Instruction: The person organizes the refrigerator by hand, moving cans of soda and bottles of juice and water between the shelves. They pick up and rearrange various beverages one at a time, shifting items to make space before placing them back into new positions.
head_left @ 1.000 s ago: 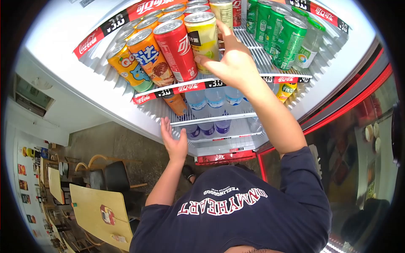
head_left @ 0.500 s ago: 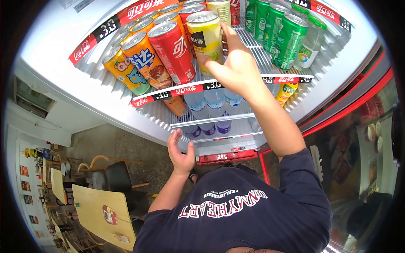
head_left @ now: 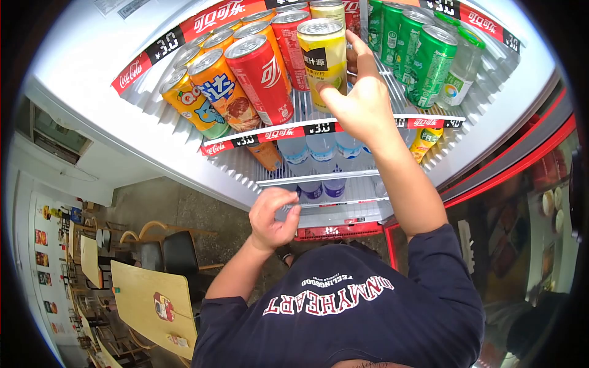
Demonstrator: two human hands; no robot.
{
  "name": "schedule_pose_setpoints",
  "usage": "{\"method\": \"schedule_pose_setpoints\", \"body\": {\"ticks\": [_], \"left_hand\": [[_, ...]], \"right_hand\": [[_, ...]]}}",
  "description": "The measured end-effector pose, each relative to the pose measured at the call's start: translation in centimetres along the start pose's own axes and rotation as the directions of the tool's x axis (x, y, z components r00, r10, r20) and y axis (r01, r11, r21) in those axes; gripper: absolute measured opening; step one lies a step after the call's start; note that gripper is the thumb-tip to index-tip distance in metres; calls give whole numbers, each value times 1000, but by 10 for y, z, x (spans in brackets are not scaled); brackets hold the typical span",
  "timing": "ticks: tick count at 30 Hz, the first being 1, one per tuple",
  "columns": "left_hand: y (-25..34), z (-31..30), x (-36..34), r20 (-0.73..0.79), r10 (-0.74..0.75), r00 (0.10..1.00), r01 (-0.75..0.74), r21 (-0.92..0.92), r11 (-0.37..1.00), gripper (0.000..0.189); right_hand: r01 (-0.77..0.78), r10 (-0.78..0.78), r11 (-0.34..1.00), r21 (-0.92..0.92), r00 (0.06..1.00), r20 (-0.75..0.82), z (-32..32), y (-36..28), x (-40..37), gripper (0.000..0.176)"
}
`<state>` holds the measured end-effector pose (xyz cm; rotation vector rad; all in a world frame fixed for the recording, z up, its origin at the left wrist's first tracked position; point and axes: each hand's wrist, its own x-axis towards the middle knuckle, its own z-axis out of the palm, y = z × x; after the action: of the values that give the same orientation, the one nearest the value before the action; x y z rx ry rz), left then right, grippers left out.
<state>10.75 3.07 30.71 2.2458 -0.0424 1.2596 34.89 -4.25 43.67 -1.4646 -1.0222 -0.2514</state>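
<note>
My right hand (head_left: 365, 101) is wrapped round a pale yellow drink can (head_left: 320, 61) with a black label, thumb at the front and fingers on its far side. The can stands upright at the front of the upper fridge shelf, apart from the red cola can (head_left: 261, 80) at its left. Orange soda cans (head_left: 228, 89) stand left of that. Green soda cans (head_left: 429, 70) are to the right of my hand. Below the shelf, in front of the fridge, my left hand (head_left: 274, 221) has loosely curled fingers with the thumb apart; I see nothing in it.
The shelf edge (head_left: 294, 132) carries red price strips. Water bottles (head_left: 322, 147) stand on the shelf below. A red-framed door (head_left: 512, 159) is swung to the right. Wooden tables (head_left: 144, 300) and chairs (head_left: 181, 253) stand at the lower left.
My right hand and the yellow can have moved right, away from the red can, leaving a gap. My left hand's fingers have curled inward. The view has shifted slightly.
</note>
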Motion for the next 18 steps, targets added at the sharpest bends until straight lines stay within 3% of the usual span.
{"method": "schedule_pose_setpoints", "body": {"ticks": [3,5,7,9,10,12,13,14,18], "left_hand": [[14,-2,52,-12,114,993,-113,105,988,37],[21,-3,90,-4,183,983,-179,170,969,51],[25,2,117,6,116,993,-115,154,981,72],[38,14,141,-1,71,997,-70,186,980,79],[43,22,151,-6,50,999,-48,202,978,82],[41,42,167,-14,143,990,-132,308,942,87],[36,53,173,-32,165,986,-150,274,950,87],[32,60,177,-34,174,984,-149,378,914,89],[23,78,192,-116,210,971,-136,454,881,89]], "right_hand": [[54,-54,998,-30,999,0,0,7,1,80],[47,-48,993,106,999,13,1,13,1,76],[53,-51,962,267,999,-16,2,22,3,72],[86,-53,892,444,995,-88,2,34,13,68],[44,-7,898,439,996,-87,0,38,22,62],[-211,238,904,373,971,-29,-5,22,43,56],[-111,127,972,205,990,-65,-8,25,57,55],[-9,11,1000,27,996,-83,-13,31,74,55],[23,25,970,-240,980,197,-19,52,128,56]]}}
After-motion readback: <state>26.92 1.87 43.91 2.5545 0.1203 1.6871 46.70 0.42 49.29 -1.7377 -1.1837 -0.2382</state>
